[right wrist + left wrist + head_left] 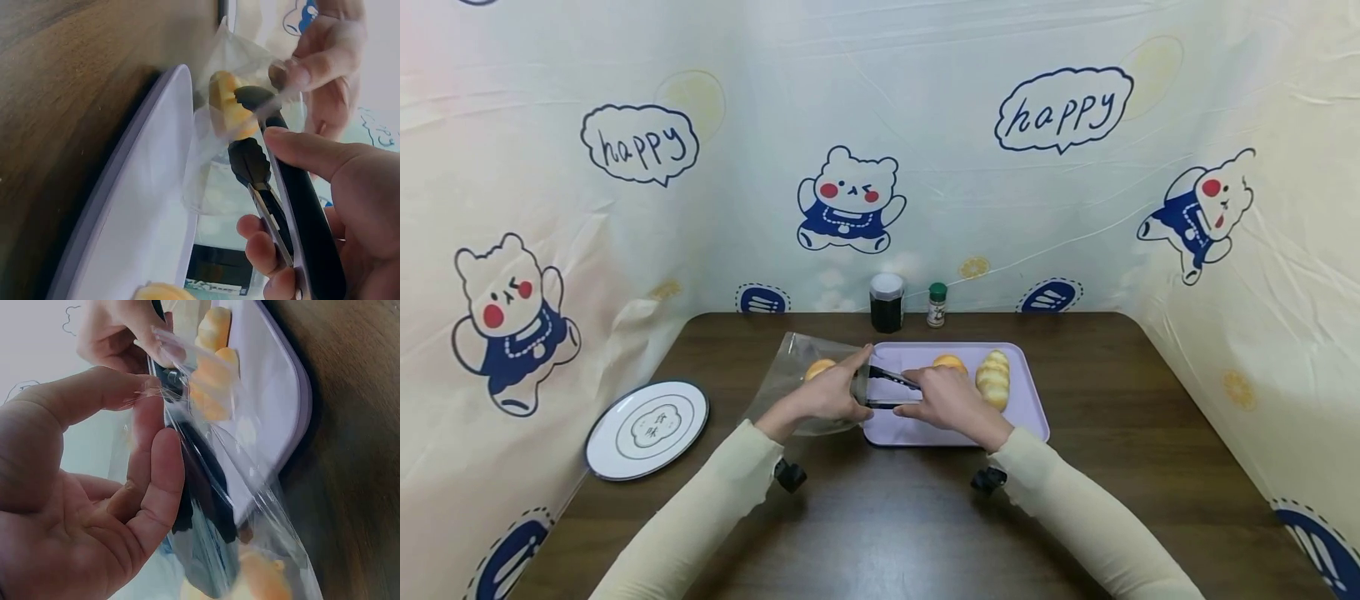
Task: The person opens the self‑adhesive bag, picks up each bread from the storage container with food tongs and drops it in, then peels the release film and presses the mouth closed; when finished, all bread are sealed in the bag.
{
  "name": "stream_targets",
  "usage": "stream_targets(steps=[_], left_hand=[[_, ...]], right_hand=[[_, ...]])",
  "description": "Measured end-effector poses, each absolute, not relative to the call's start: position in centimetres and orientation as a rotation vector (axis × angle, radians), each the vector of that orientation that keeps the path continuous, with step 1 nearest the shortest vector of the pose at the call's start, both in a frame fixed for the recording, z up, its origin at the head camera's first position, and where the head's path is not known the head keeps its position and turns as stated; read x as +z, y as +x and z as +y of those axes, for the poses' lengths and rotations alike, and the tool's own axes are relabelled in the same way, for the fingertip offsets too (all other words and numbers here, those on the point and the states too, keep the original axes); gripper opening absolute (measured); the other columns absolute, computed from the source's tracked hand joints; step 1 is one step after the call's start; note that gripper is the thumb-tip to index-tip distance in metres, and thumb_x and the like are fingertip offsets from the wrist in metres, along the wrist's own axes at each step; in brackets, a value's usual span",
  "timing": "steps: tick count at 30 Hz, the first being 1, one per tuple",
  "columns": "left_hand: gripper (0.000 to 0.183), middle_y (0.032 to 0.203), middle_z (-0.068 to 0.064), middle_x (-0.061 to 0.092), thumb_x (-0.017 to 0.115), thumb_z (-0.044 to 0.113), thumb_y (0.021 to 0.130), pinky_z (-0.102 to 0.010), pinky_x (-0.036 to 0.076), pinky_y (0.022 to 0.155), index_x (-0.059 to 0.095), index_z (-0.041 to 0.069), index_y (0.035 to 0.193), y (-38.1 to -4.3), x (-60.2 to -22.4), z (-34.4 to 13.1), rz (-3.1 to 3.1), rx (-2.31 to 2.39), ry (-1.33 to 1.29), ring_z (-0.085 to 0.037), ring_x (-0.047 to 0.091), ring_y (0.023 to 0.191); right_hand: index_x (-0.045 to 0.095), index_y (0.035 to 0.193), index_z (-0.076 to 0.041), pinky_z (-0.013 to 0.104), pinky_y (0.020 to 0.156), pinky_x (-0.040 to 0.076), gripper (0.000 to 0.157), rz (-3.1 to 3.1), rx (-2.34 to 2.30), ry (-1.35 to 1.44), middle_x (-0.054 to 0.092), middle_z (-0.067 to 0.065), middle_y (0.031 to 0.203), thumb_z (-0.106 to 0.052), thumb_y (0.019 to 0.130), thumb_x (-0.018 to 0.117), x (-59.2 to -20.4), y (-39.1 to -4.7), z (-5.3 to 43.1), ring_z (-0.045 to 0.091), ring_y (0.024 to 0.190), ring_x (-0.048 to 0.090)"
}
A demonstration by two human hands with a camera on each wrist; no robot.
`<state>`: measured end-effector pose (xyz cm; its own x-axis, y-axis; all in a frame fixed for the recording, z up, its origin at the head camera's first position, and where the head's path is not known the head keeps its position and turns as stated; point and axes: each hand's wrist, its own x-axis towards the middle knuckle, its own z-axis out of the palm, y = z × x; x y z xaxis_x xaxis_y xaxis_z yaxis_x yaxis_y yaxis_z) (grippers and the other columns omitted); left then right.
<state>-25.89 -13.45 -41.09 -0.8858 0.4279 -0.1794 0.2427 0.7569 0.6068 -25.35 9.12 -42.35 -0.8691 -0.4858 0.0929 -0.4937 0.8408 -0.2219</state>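
Observation:
My left hand (pixel 831 392) pinches the rim of a clear plastic bag (pixel 786 379) between thumb and fingers, left of the lilac tray (pixel 1033 421). Inside the bag lies a golden bun (pixel 228 106). My right hand (pixel 951 398) grips black-handled tongs (pixel 306 219), thumb along one arm and fingers curled round the other. The tongs' black tips stand apart within the bag's mouth, close to the bun. On the tray, right of the tongs, are a round bun (pixel 950 362), partly behind my right hand, and a long ridged bread roll (pixel 993 379).
A white plate (pixel 610 442) with a dark rim lies at the table's left edge. Behind the tray stand a dark jar (pixel 887 304) with a white lid and a small green-capped shaker (pixel 937 306). A printed curtain (pixel 737 208) hangs round the table.

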Motion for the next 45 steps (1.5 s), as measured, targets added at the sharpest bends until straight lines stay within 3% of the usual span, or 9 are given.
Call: stream_targets(steps=[8,17,30,34,36,38,41,43,45], left_hand=[[0.114,0.167,-0.013,0.018,0.083,0.022,0.077,-0.047,0.035,0.119,0.007,0.015,0.162,-25.7,-41.1,-13.3,2.669,0.865,0.598,-0.030,0.035,0.147],[0.113,0.168,-0.007,0.017,0.083,0.021,0.077,-0.046,0.035,0.118,0.009,0.019,0.162,-25.7,-41.2,-13.4,2.657,0.903,0.561,-0.027,0.035,0.147],[0.116,0.168,-0.014,0.015,0.084,0.019,0.074,-0.050,0.028,0.122,0.008,0.013,0.162,-26.0,-41.5,-14.0,2.663,0.865,0.597,-0.034,0.029,0.150],[0.116,0.167,-0.014,0.016,0.084,0.022,0.075,-0.050,0.032,0.120,0.009,0.012,0.162,-26.2,-41.3,-14.4,2.702,0.792,0.608,-0.035,0.035,0.147],[0.115,0.168,-0.013,0.015,0.084,0.022,0.075,-0.048,0.041,0.113,0.009,0.014,0.162,-26.2,-41.3,-14.5,2.698,0.778,0.593,-0.036,0.053,0.131],[0.114,0.168,-0.012,0.014,0.084,0.021,0.076,-0.048,0.045,0.107,0.009,0.013,0.162,-26.3,-41.3,-14.6,2.693,0.775,0.592,-0.036,0.061,0.118],[0.113,0.168,-0.012,0.014,0.084,0.019,0.076,-0.048,0.044,0.109,0.010,0.012,0.162,-26.4,-41.3,-14.6,2.687,0.769,0.588,-0.035,0.059,0.121],[0.112,0.168,-0.012,0.014,0.084,0.019,0.077,-0.049,0.036,0.117,0.011,0.012,0.162,-26.4,-41.2,-14.5,2.692,0.763,0.584,-0.032,0.044,0.141],[0.112,0.169,-0.012,0.012,0.084,0.018,0.077,-0.051,0.030,0.121,0.011,0.013,0.162,-26.3,-41.1,-14.5,2.687,0.764,0.565,-0.032,0.030,0.150]], right_hand=[[0.069,0.128,-0.014,0.028,0.058,0.052,0.061,-2.979,0.367,0.789,0.077,0.005,0.101,-0.056,0.084,0.074,-42.2,-25.3,8.3,0.008,0.067,0.059],[0.068,0.128,-0.012,0.031,0.064,0.054,0.062,-2.998,0.405,0.799,0.076,0.006,0.106,-0.054,0.083,0.075,-42.2,-25.5,7.7,0.010,0.073,0.060],[0.067,0.129,-0.013,0.030,0.063,0.055,0.063,-2.999,0.384,0.835,0.076,0.006,0.109,-0.054,0.083,0.076,-42.8,-25.9,7.7,0.011,0.075,0.063],[0.066,0.130,-0.011,0.034,0.069,0.057,0.065,-3.002,0.381,0.833,0.076,0.007,0.110,-0.053,0.082,0.077,-42.5,-26.0,8.0,0.015,0.083,0.068],[0.066,0.131,-0.011,0.036,0.072,0.058,0.067,-3.001,0.377,0.829,0.075,0.008,0.112,-0.053,0.081,0.078,-42.4,-26.1,8.3,0.018,0.086,0.070],[0.066,0.130,-0.010,0.037,0.074,0.059,0.068,-3.005,0.367,0.822,0.076,0.008,0.112,-0.054,0.080,0.078,-42.2,-26.2,8.5,0.020,0.088,0.071],[0.067,0.130,-0.012,0.038,0.080,0.059,0.069,-3.011,0.328,0.813,0.076,0.007,0.113,-0.057,0.079,0.078,-42.0,-26.2,8.8,0.020,0.093,0.072],[0.067,0.130,-0.012,0.039,0.083,0.058,0.069,-3.020,0.310,0.808,0.075,0.006,0.114,-0.058,0.078,0.078,-41.8,-26.2,9.0,0.021,0.095,0.071],[0.067,0.130,-0.012,0.041,0.086,0.058,0.070,-3.025,0.303,0.804,0.075,0.006,0.117,-0.058,0.078,0.078,-41.6,-26.2,9.2,0.022,0.099,0.071]])
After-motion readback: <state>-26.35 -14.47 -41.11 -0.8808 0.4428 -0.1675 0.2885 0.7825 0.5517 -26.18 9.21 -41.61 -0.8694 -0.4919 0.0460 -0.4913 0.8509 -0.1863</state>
